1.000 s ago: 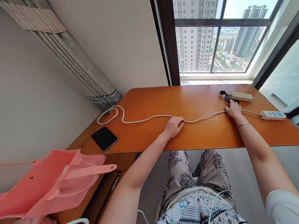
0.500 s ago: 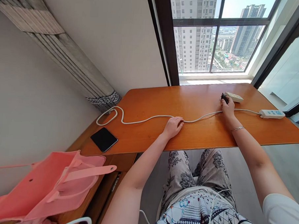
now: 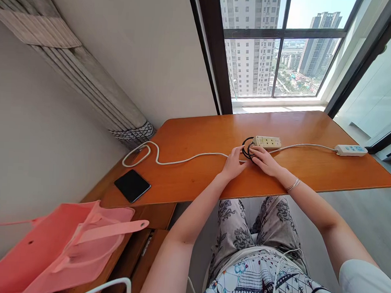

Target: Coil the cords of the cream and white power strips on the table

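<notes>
A cream power strip (image 3: 267,142) with a coiled black cord (image 3: 246,149) lies near the middle of the wooden table (image 3: 197,181). My right hand (image 3: 264,160) rests on the black coil, fingers curled over it. My left hand (image 3: 233,163) lies next to it, fingers bent over a long white cable (image 3: 182,159) that runs across the table. That cable ends at the right in a white power strip (image 3: 349,149) with blue sockets.
A black phone (image 3: 132,185) lies on the table's left end. A pink bag (image 3: 58,248) sits at lower left. A rolled grey mat (image 3: 97,90) leans along the wall. A large window (image 3: 277,46) stands behind the table.
My right hand has dragged the cream power strip and its black coil from the far right toward the middle, beside my left hand. The left hand has stayed on the white cable.
</notes>
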{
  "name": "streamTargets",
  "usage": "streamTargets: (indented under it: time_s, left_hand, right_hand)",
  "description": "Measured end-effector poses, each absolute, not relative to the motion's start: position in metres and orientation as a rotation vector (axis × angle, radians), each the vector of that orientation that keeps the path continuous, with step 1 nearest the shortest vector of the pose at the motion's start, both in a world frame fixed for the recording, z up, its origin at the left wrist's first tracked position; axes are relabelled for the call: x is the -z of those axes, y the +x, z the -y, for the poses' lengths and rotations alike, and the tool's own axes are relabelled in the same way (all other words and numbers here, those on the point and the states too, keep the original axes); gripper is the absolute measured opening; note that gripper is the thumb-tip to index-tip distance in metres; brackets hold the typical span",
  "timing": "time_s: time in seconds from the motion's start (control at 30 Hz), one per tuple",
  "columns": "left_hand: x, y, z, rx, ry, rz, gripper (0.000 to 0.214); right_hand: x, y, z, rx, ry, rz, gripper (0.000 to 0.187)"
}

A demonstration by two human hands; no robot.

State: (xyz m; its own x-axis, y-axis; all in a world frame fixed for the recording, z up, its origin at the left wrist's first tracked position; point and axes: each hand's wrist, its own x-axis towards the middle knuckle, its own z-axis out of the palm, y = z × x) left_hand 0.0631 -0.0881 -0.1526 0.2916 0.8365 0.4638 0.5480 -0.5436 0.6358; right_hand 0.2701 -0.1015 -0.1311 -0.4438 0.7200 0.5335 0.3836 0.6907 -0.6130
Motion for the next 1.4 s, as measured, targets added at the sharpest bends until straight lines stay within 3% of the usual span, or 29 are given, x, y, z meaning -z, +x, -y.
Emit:
streamTargets:
  time_s: [0.13, 0.27, 0.43, 0.5, 0.57, 0.73, 1.03, 1.13, 1.27, 1.4]
  left_hand:
    - [0.165, 0.065, 0.079, -1.202, 1.976, -1.219, 0.044]
    - [0.169, 0.060, 0.076, -1.239, 1.764, -1.189, 0.016]
    - [0.166, 0.061, 0.077, -1.238, 1.595, -1.192, 0.017]
    - [0.165, 0.063, 0.077, -1.242, 1.568, -1.201, 0.018]
    - [0.163, 0.066, 0.079, -1.261, 1.537, -1.196, 0.017]
    - [0.151, 0.065, 0.081, -1.428, 1.429, -1.140, 0.013]
    - [0.067, -0.061, 0.055, -2.203, 1.134, -1.331, 0.017]
    - [0.044, -0.093, 0.059, -2.063, 1.536, -1.438, 0.022]
    - [0.035, -0.103, 0.076, -1.570, 2.088, -1.815, 0.020]
    - [0.053, -0.091, 0.081, -1.172, 2.165, -1.945, 0.017]
  right_hand:
    - [0.128, 0.272, 0.108, -0.253, -0.801, 2.345, 0.038]
    - [0.123, 0.281, 0.107, -0.110, -0.916, 2.186, 0.033]
    - [0.118, 0.307, 0.093, -0.031, -1.213, 2.235, 0.078]
    - [0.118, 0.318, 0.086, -0.028, -1.340, 2.307, 0.086]
    - [0.118, 0.325, 0.080, -0.018, -1.438, 2.337, 0.086]
    - [0.112, 0.336, 0.076, 0.100, -1.485, 2.343, 0.064]
    - [0.091, 0.427, 0.096, 0.480, -1.729, 1.886, 0.061]
    - [0.079, 0.453, 0.107, 0.562, -1.777, 1.803, 0.059]
    - [0.063, 0.473, 0.120, 0.608, -1.836, 1.656, 0.059]
    - [0.057, 0.484, 0.125, 0.642, -1.873, 1.496, 0.062]
